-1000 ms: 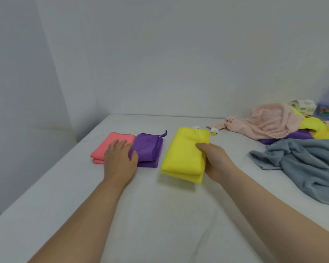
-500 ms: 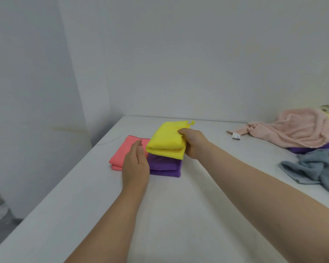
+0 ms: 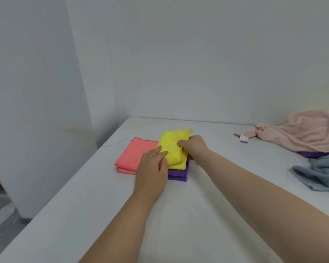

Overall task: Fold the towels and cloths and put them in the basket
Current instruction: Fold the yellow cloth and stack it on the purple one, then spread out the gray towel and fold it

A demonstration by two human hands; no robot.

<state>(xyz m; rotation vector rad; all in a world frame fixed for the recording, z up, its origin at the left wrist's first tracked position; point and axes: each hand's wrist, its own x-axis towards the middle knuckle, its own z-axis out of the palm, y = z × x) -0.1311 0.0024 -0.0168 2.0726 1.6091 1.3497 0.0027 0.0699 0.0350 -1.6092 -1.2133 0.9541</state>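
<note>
A folded yellow cloth lies on top of a folded purple cloth near the table's far left corner. Beside them on the left lies a folded coral cloth. My right hand grips the yellow cloth's right side, thumb on top. My left hand rests flat on the left edge of the stack, fingertips touching the yellow cloth. No basket is in view.
On the right of the white table lies a heap of unfolded cloths: a pink towel, a grey-blue towel and a purple one under them. Walls close the back and left; the table's left edge drops to the floor.
My right hand has carried the yellow cloth left and set it down on the purple cloth. My left hand has shifted right onto the stack's edge. The view has swung left.
</note>
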